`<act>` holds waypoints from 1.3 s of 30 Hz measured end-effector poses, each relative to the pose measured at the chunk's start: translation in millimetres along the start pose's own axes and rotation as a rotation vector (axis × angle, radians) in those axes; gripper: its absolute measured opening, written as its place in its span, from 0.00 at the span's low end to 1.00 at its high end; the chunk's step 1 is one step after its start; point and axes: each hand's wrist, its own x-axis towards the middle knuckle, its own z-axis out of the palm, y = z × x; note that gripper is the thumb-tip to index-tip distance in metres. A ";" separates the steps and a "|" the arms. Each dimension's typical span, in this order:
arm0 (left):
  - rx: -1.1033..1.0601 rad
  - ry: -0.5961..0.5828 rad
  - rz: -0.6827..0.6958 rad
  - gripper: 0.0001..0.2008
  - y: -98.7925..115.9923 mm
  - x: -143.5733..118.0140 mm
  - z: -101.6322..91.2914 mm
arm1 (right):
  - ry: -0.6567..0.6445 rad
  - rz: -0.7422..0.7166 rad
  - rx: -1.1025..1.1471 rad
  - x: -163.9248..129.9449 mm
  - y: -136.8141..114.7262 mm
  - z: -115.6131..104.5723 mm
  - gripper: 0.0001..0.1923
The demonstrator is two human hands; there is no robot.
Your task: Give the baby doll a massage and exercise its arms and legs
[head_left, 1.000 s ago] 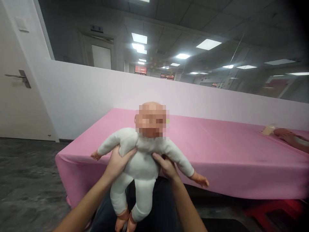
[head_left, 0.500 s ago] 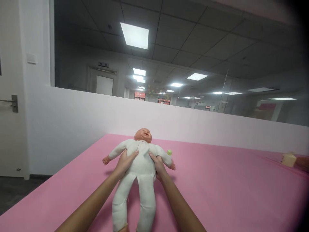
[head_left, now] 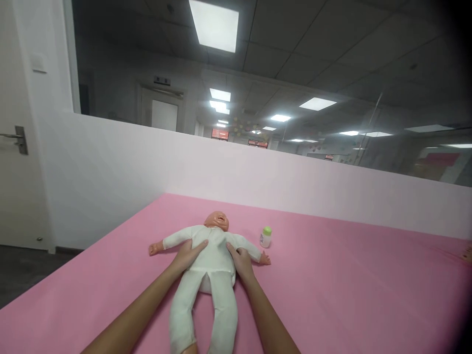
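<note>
A baby doll (head_left: 212, 263) in a white soft suit lies on its back on the pink table (head_left: 332, 290), head away from me and arms spread. My left hand (head_left: 188, 255) grips its torso on the left side, thumb across the chest. My right hand (head_left: 241, 259) grips the torso on the right side in the same way. A small white bottle with a green cap (head_left: 265, 237) stands upright just right of the doll's arm, apart from both hands.
A white half-wall (head_left: 258, 172) with glass above runs behind the table. A door with a metal handle (head_left: 14, 138) is at the far left. Dark floor (head_left: 22, 268) shows at the table's left end. Part of another person's hand (head_left: 467, 253) shows at the right edge.
The doll went from being held upright in the air in front of the table to lying flat on the tabletop. Both hands stayed on its torso. The bottle has come into full view.
</note>
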 end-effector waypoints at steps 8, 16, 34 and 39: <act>0.463 -0.047 -0.139 0.33 -2.0 7.8 -15.3 | 0.011 -0.057 -0.525 -3.4 -4.1 -14.0 0.34; 0.487 0.116 0.110 0.26 -7.3 10.2 -7.7 | 0.114 -0.171 -0.678 -4.3 -14.9 -22.9 0.33; 0.001 0.106 0.356 0.25 1.6 83.9 44.2 | 0.095 -0.296 0.026 75.0 -22.8 44.0 0.31; 0.084 0.110 0.295 0.29 -5.0 88.0 50.1 | 0.046 -0.390 -0.060 78.7 -6.7 55.2 0.29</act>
